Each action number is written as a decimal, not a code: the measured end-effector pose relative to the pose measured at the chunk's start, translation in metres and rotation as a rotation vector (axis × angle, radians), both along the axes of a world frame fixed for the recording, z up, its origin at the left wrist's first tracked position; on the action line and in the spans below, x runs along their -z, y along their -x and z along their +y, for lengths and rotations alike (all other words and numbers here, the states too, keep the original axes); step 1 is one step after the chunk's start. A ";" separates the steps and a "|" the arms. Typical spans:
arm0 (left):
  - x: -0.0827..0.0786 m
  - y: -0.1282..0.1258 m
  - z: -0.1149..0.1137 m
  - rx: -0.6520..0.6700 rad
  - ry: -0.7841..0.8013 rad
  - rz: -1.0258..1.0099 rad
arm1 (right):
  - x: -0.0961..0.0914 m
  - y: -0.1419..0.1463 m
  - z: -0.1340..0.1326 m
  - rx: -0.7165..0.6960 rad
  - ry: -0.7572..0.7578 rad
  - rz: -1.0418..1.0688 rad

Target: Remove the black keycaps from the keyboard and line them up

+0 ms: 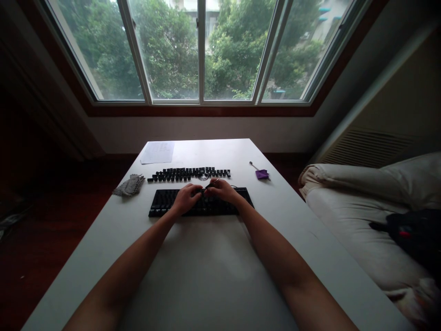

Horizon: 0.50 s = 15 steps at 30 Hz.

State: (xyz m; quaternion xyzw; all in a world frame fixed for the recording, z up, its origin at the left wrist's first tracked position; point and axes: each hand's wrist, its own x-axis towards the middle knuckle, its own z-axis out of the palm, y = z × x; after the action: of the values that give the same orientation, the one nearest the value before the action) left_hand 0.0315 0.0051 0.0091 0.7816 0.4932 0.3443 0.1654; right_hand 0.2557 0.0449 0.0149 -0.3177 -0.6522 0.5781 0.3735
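Observation:
A black keyboard (215,209) lies across the white table, its right end showing beyond my right hand. On its left-middle part rests my left hand (187,197), thumb and index finger apart, touching the keys. My right hand (222,189) is closed over the keyboard's middle, pinching a thin dark tool (211,185) with a shiny bit near the fingers; its exact kind is too small to make out. Behind the keyboard stand rows of loose black keycaps (186,173). A small clear round piece (203,177) lies by them, partly behind my fingers.
A crumpled grey cloth (130,185) lies at the table's left edge, and a printed paper sheet (158,152) at the back left. To the right are a purple cloth (262,174) and a small brush-like stick (254,166). A pale sofa (344,207) flanks the white table (213,266).

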 end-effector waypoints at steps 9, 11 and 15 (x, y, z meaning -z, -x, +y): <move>0.001 0.021 0.043 -0.178 0.009 0.039 | 0.009 -0.005 0.008 0.101 0.023 0.051; 0.000 0.024 0.054 -0.202 -0.013 0.119 | 0.012 -0.005 0.008 0.100 0.017 0.049; -0.001 0.024 0.074 -0.236 -0.074 0.274 | 0.013 -0.005 0.008 0.100 0.018 0.040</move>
State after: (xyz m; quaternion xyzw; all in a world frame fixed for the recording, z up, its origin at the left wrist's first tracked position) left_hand 0.0070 0.0791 0.0104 0.7633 0.5865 0.2696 0.0261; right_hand 0.2603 0.0529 0.0018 -0.3414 -0.6228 0.5708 0.4121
